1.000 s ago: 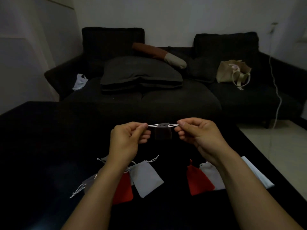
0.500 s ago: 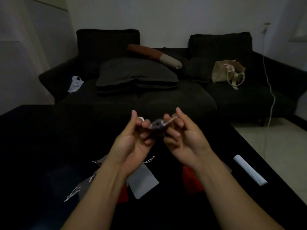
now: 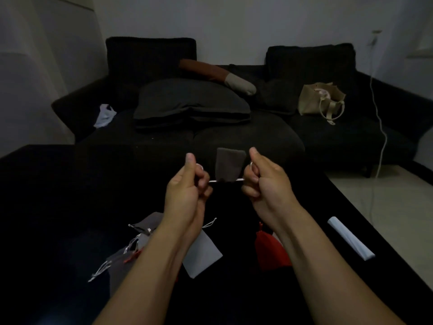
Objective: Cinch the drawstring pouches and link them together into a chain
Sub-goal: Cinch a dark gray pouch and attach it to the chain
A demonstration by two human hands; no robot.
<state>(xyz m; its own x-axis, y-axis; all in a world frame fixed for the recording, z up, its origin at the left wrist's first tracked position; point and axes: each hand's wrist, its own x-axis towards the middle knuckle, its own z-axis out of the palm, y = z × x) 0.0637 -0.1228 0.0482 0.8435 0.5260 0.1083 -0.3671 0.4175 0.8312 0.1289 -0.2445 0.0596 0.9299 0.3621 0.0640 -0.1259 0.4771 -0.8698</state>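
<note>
Brown pouch (image 3: 229, 164) hangs flipped upward between the hands above the table: left hand (image 3: 187, 184) and right hand (image 3: 264, 181) each pinch its taut white drawstring (image 3: 236, 180). Cinching looks underway; linking to another pouch likely follows.
</note>
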